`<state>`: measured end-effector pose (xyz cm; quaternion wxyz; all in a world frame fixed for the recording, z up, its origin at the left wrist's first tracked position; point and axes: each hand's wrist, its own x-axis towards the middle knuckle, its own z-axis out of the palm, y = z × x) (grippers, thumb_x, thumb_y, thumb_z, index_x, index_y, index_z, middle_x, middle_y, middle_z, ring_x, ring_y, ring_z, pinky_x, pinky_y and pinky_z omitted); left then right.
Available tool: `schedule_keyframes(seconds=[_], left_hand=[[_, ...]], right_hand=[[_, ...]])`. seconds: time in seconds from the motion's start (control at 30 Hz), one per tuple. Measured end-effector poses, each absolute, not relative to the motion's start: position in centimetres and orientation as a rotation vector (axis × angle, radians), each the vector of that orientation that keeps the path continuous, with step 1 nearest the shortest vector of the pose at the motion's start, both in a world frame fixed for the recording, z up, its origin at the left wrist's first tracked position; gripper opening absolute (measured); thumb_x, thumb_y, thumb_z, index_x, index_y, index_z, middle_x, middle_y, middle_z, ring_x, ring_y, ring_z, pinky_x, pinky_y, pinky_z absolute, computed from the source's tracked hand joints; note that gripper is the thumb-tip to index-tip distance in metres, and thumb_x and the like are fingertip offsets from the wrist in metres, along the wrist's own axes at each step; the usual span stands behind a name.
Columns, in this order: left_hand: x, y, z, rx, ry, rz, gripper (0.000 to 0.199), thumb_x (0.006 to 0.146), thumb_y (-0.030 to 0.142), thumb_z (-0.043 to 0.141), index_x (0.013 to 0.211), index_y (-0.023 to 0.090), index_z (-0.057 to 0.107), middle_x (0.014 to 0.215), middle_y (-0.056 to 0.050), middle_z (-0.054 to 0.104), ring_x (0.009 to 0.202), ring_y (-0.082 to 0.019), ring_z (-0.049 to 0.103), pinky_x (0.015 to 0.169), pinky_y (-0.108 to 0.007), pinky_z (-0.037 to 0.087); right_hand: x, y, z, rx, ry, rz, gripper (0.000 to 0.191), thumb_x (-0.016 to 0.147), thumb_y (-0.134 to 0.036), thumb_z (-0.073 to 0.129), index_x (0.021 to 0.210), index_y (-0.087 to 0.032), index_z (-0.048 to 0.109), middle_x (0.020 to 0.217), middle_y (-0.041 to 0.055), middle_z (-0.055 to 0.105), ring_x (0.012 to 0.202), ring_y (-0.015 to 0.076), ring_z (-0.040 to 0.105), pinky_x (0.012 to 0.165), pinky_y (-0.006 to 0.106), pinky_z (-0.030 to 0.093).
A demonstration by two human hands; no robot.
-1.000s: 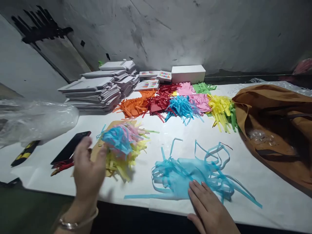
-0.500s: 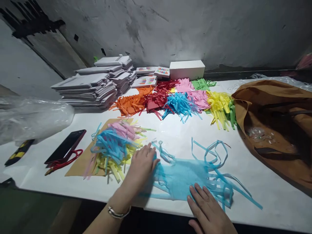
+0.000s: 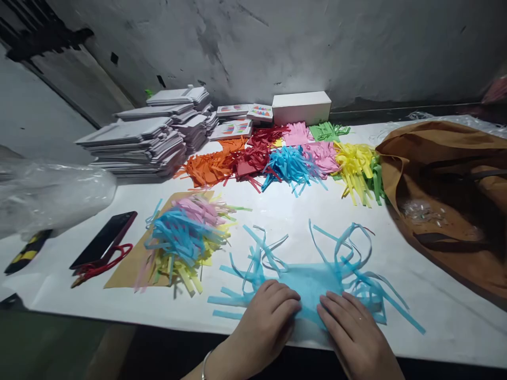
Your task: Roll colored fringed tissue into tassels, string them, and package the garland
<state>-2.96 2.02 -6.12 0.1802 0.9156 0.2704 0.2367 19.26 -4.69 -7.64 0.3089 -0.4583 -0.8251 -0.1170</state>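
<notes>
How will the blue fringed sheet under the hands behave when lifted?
The blue fringed sheet is probably floppy, since its strips bend and curl. It looks thin, so it is likely light for its size. The looping strips may tangle, as several cross near the right hand.

The white table [image 3: 420,248] bears blue fringe [image 3: 309,279], perhaps tissue paper.

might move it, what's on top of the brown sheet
Blue fringe, pink fringe and yellow fringe lie heaped over the brown sheet; what they cover can't be seen.

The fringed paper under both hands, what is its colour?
The fringed paper is light blue; head view.
</notes>
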Motion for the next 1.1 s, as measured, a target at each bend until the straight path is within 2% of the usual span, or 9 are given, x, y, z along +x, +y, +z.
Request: schedule_keyframes(seconds=[0.1, 0.3, 0.4, 0.5, 0.6, 0.73, 0.93, 1.03, 1.1], left_hand=[[-3.1, 1.9, -5.7, 2.621, 0.701, 0.595, 0.042, 0.079, 0.006, 0.052, 0.119, 0.017, 0.057, 0.124, -0.013, 0.068, 0.110, -0.027, 0.062, 0.101, -0.050, 0.048], [-4.3, 0.9, -6.5, 2.621, 0.657, 0.582, 0.041, 0.085, 0.003, 0.046, 0.123, 0.018, 0.056, 0.122, -0.011, 0.071, 0.121, -0.025, 0.062, 0.106, -0.044, 0.050], [-5.1, 0.6, -6.3, 2.518, 0.730, 0.595, 0.041, 0.087, 0.004, 0.046, 0.123, 0.020, 0.055, 0.121, -0.011, 0.070, 0.123, -0.023, 0.062, 0.111, -0.043, 0.047], [-5.0, 0.7, -6.0, 2.399, 0.933, 0.645, 0.038, 0.086, 0.004, 0.046, 0.119, 0.022, 0.057, 0.111, -0.011, 0.071, 0.108, -0.023, 0.068, 0.096, -0.037, 0.057], [-4.0, 1.4, -6.5, 2.389, 1.120, 0.702, 0.031, 0.089, 0.008, 0.046, 0.114, 0.021, 0.059, 0.095, -0.009, 0.071, 0.087, -0.023, 0.069, 0.074, -0.034, 0.060], [-2.4, 2.6, -7.6, 2.520, 1.274, 0.645, 0.025, 0.091, 0.009, 0.045, 0.109, 0.017, 0.059, 0.082, -0.008, 0.068, 0.072, -0.025, 0.067, 0.063, -0.036, 0.058], [-2.0, 3.3, -8.0, 2.569, 1.292, 0.529, 0.030, 0.083, 0.002, 0.043, 0.103, 0.017, 0.059, 0.078, -0.007, 0.068, 0.068, -0.026, 0.066, 0.059, -0.036, 0.054], [-2.0, 3.3, -7.8, 2.521, 1.264, 0.521, 0.028, 0.082, 0.003, 0.046, 0.102, 0.019, 0.059, 0.079, -0.006, 0.068, 0.071, -0.025, 0.067, 0.061, -0.034, 0.055], [-1.9, 3.2, -7.8, 2.503, 1.259, 0.527, 0.025, 0.084, 0.005, 0.046, 0.100, 0.019, 0.059, 0.079, -0.006, 0.068, 0.072, -0.024, 0.067, 0.062, -0.034, 0.055]], right_hand=[[19.6, -4.9, -7.6, -1.132, -2.206, -0.385, 0.037, 0.098, -0.004, 0.036, 0.109, -0.010, 0.071, 0.105, 0.0096, 0.078, 0.106, 0.0225, 0.072, 0.103, 0.038, 0.048], [20.0, -4.8, -7.6, -1.086, -2.230, -0.222, 0.031, 0.097, -0.004, 0.040, 0.105, -0.015, 0.069, 0.100, 0.0052, 0.078, 0.102, 0.0198, 0.071, 0.105, 0.038, 0.047], [19.8, -4.1, -7.1, -1.176, -2.123, -0.010, 0.023, 0.098, -0.007, 0.044, 0.100, -0.016, 0.066, 0.086, 0.0024, 0.074, 0.090, 0.0177, 0.070, 0.098, 0.035, 0.046], [19.0, -3.0, -6.9, -1.302, -1.978, 0.061, 0.021, 0.100, -0.011, 0.045, 0.093, -0.018, 0.063, 0.075, 0.0006, 0.067, 0.074, 0.0166, 0.065, 0.082, 0.033, 0.044], [18.0, -2.1, -7.5, -1.409, -1.896, 0.028, 0.020, 0.101, -0.015, 0.046, 0.093, -0.018, 0.063, 0.074, 0.0010, 0.065, 0.069, 0.0176, 0.060, 0.077, 0.035, 0.039], [17.7, -1.6, -8.8, -1.523, -1.880, -0.057, 0.017, 0.103, -0.021, 0.047, 0.101, -0.017, 0.064, 0.078, 0.0033, 0.067, 0.074, 0.0210, 0.061, 0.081, 0.039, 0.037], [19.8, -1.5, -9.5, -1.731, -1.921, -0.211, 0.027, 0.104, -0.032, 0.042, 0.110, -0.018, 0.064, 0.086, 0.0079, 0.069, 0.080, 0.0264, 0.064, 0.077, 0.043, 0.040], [20.6, -2.1, -8.9, -1.673, -1.919, -0.396, 0.024, 0.097, -0.025, 0.053, 0.116, -0.016, 0.066, 0.105, 0.0136, 0.071, 0.097, 0.0320, 0.066, 0.090, 0.053, 0.042], [20.3, -2.5, -8.5, -1.442, -2.085, -0.371, 0.031, 0.093, -0.015, 0.055, 0.122, -0.013, 0.065, 0.116, 0.0150, 0.070, 0.111, 0.0321, 0.063, 0.102, 0.053, 0.042]])
